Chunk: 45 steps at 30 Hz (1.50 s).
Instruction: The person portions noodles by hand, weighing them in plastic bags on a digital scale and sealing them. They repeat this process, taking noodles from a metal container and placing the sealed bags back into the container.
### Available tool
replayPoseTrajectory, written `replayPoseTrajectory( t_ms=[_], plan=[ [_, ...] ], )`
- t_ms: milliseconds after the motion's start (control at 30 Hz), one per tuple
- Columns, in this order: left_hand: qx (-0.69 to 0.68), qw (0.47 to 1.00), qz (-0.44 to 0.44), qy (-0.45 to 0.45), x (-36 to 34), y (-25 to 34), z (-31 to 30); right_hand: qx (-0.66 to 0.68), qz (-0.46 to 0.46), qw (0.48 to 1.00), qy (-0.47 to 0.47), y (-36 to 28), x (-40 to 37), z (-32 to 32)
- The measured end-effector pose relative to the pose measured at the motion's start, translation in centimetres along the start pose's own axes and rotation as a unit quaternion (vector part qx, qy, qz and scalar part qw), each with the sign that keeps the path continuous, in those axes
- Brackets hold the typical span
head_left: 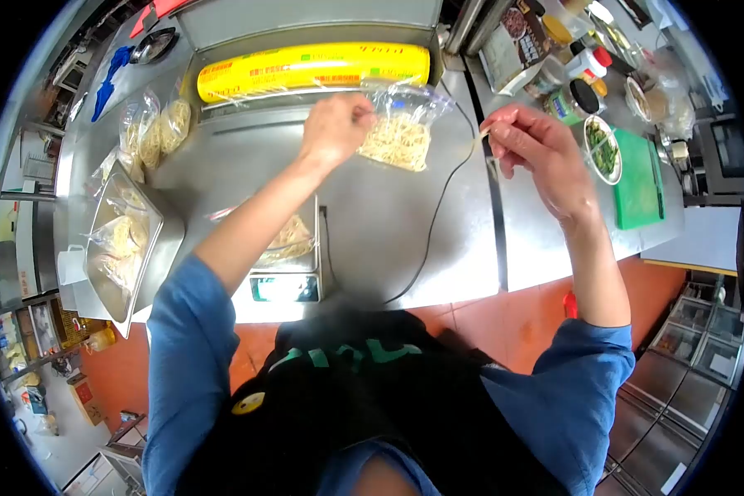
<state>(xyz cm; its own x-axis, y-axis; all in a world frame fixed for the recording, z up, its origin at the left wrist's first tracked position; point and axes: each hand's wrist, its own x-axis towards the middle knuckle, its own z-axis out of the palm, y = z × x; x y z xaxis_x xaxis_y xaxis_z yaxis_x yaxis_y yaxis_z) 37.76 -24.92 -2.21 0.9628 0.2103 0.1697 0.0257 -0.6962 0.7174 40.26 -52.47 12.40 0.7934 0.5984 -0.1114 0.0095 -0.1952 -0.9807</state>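
One clear bag of noodles [397, 139] lies beside our left hand [332, 131], whose curled fingers' [355, 106] hold we cannot tell; our right hand [546, 150] pinches a pale sliver [484, 132].

Bright light, white glare on steel counter [463, 248], fisheye-curved edges, 4 black corners
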Motion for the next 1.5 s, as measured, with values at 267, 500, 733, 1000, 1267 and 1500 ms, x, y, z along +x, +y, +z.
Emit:
replayPoseTrajectory(
  t_ms=[267, 500, 733, 1000, 1267, 1500],
  plan=[
    [0.151, 0.983, 0.098, -0.031, 8.2, 0.4, 6.9, 0.131, -0.008, 0.991, 0.028, -0.7, 0.4, -1.7],
    [0.241, 0.952, 0.186, -0.022, 8.0, -0.6, 7.2, 0.108, 0.005, 0.991, 0.082, 0.0, -1.6, -4.0],
    [0.233, 0.954, 0.191, 0.009, 7.9, -1.8, 8.1, 0.102, 0.008, 0.991, 0.083, 0.6, -0.9, -3.9],
    [0.18, 0.972, 0.15, 0.007, 8.5, -0.6, 7.7, 0.016, 0.023, 0.995, 0.092, -0.1, 0.4, -3.2],
    [0.187, 0.975, -0.03, -0.117, 10.4, -0.6, 7.5, 0.043, -0.018, 0.996, 0.08, -1.0, 1.4, -2.6],
    [0.151, 0.977, 0.017, -0.151, 10.8, -0.9, 7.3, 0.001, -0.022, 0.995, 0.1, -0.4, 2.4, -2.8]
  ],
)
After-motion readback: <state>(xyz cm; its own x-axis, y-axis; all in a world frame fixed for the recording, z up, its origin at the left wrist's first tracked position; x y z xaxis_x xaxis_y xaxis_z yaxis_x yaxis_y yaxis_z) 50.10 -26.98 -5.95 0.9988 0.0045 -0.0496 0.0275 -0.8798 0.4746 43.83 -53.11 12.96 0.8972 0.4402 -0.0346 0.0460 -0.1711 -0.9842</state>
